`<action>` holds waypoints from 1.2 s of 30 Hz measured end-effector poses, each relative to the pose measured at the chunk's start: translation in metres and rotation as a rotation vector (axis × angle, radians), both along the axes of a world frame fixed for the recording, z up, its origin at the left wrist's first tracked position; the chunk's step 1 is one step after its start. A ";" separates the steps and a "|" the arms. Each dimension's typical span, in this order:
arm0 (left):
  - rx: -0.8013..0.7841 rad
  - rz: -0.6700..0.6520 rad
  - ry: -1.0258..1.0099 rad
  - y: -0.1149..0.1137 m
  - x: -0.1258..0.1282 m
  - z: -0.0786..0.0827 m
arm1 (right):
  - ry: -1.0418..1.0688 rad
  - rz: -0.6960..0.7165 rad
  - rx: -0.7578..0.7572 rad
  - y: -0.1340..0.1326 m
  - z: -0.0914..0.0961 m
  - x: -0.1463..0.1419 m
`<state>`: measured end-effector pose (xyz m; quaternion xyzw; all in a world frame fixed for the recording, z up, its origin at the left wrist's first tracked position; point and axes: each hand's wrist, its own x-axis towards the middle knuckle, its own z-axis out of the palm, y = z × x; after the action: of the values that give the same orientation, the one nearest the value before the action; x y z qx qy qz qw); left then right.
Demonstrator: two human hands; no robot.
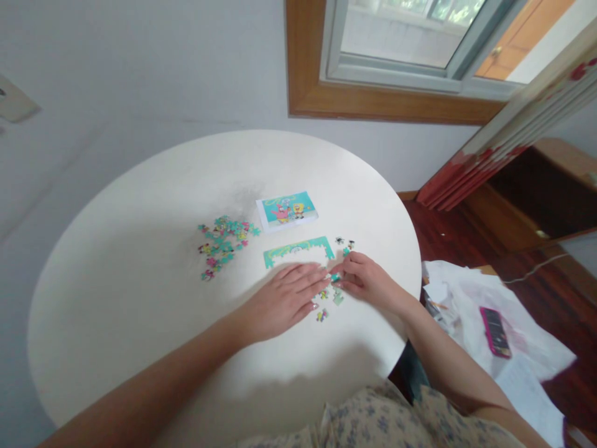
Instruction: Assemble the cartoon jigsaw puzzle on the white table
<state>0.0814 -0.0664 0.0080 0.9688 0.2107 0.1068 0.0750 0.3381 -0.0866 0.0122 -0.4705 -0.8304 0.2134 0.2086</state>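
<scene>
My left hand [284,300] lies flat with fingers stretched out on the round white table [140,311], just below a partly joined strip of teal puzzle border [298,250]. My right hand [366,280] is beside it, fingers pinched on a small teal puzzle piece [334,277] at the strip's right end. A few loose pieces [326,305] lie under and below the fingertips of both hands. Two or three more pieces [345,244] sit just beyond my right hand.
A heap of loose puzzle pieces [224,242] lies left of the strip. The puzzle box [286,210] with a cartoon picture rests behind it. A pink phone [495,331] lies on white papers [471,305] on the floor at right. The wall and window are behind the table.
</scene>
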 end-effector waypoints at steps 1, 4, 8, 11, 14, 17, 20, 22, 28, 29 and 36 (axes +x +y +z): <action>0.011 -0.004 0.014 -0.002 0.003 -0.004 | 0.004 0.006 -0.004 0.002 -0.001 0.001; 0.049 -0.012 0.037 -0.002 0.004 -0.010 | 0.004 0.007 -0.026 0.004 -0.002 0.003; 0.073 -0.020 0.036 -0.001 -0.001 -0.008 | 0.012 -0.022 -0.055 0.004 -0.001 0.002; 0.063 -0.020 0.025 -0.001 -0.004 -0.004 | 0.036 -0.056 -0.059 0.004 0.000 0.000; 0.043 -0.019 0.021 -0.001 -0.006 -0.001 | 0.051 -0.051 -0.032 0.009 -0.001 0.000; 0.033 -0.030 0.007 -0.003 -0.007 0.001 | 0.063 -0.041 -0.010 0.017 -0.004 0.002; 0.016 -0.026 -0.002 -0.003 -0.007 0.002 | 0.083 -0.047 -0.006 0.024 -0.006 0.003; 0.002 -0.023 0.007 -0.003 -0.006 0.002 | 0.092 -0.051 -0.008 0.025 -0.007 0.003; -0.014 -0.040 0.014 -0.002 -0.006 0.003 | 0.121 -0.096 -0.007 0.020 -0.007 0.007; -0.013 -0.040 0.005 -0.001 -0.006 0.003 | 0.123 -0.102 0.002 0.018 -0.007 0.008; -0.012 -0.019 -0.018 0.000 -0.003 0.002 | 0.060 -0.147 0.058 0.013 -0.008 0.014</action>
<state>0.0779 -0.0661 0.0098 0.9693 0.2013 0.1137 0.0837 0.3521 -0.0740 0.0041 -0.5173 -0.7929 0.1872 0.2621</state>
